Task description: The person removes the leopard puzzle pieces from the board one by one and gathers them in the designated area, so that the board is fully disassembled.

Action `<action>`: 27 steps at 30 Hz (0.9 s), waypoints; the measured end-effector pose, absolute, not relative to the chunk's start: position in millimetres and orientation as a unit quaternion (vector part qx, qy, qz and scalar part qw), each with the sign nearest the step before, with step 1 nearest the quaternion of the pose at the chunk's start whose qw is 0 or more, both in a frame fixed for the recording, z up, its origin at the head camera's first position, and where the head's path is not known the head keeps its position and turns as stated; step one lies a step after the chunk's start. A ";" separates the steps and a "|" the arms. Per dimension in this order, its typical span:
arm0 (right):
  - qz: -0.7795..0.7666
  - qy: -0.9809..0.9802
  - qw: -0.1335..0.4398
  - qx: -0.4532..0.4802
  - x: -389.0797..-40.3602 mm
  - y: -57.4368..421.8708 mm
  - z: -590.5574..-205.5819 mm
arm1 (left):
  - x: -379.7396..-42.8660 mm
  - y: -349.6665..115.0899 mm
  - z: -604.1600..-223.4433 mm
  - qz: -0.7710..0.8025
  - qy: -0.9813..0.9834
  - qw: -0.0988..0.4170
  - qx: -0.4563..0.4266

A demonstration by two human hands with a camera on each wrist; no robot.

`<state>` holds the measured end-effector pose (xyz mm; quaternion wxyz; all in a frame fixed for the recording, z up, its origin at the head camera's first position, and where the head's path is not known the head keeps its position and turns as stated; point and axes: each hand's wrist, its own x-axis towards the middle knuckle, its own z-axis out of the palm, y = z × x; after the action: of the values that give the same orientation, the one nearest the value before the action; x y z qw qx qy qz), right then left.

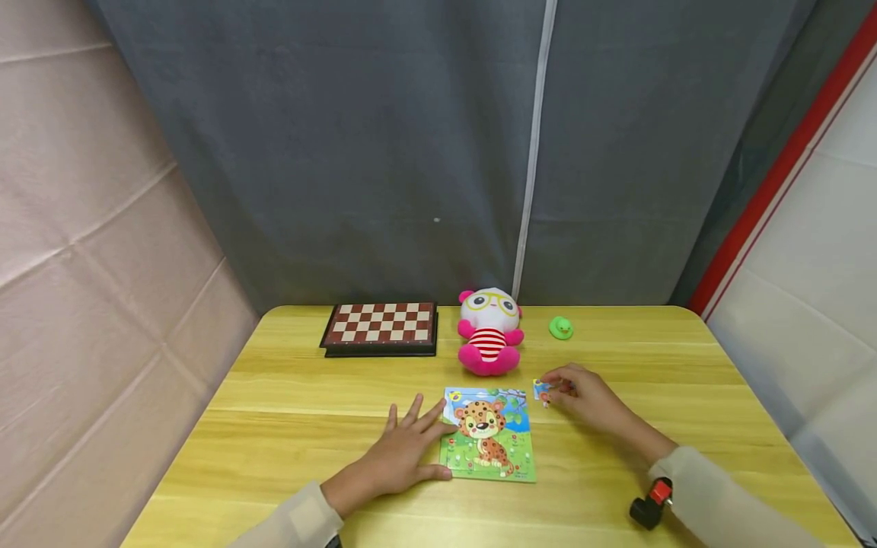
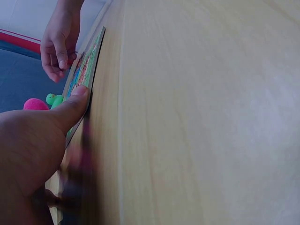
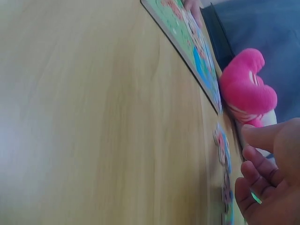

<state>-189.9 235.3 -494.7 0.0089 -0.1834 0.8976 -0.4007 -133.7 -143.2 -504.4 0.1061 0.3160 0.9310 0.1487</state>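
Observation:
A square leopard puzzle (image 1: 487,449) lies flat on the table. My left hand (image 1: 404,453) rests at its left side with fingers spread, and its thumb (image 2: 70,107) touches the board's near edge. My right hand (image 1: 589,397) is just right of the puzzle, over several loose puzzle pieces (image 3: 222,146). One blue piece (image 1: 540,389) shows beside its fingertips; others are partly hidden under the hand. Seen from the right wrist, the thumb and loosely bent fingers (image 3: 255,171) are apart, with no piece between them.
A pink-and-white panda plush (image 1: 489,335) sits behind the puzzle. To its left lies a checkered game board (image 1: 379,323), and a small green duck (image 1: 561,328) is to its right. Grey curtain (image 1: 384,152) closes off the table's back edge.

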 end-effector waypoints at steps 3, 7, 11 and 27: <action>-0.403 0.896 0.017 -0.187 -190.8 228.2 -496.0 | -133.6 -143.5 -504.8 0.149 0.931 0.107 0.316; -0.400 0.896 0.024 -0.193 -191.9 219.2 -497.2 | -134.3 -143.8 -505.3 0.151 0.930 0.109 0.316; -0.397 0.895 0.030 -0.200 -191.8 209.2 -498.8 | -135.3 -144.2 -506.8 0.152 0.930 0.110 0.317; -0.382 0.892 0.076 -0.231 -183.0 172.5 -494.6 | -134.9 -144.1 -505.5 0.151 0.931 0.110 0.315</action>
<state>-183.0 172.5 -494.6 0.0764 -0.2314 0.8916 -0.3818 -134.9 -144.1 -505.5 0.1104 0.3150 0.9305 0.1506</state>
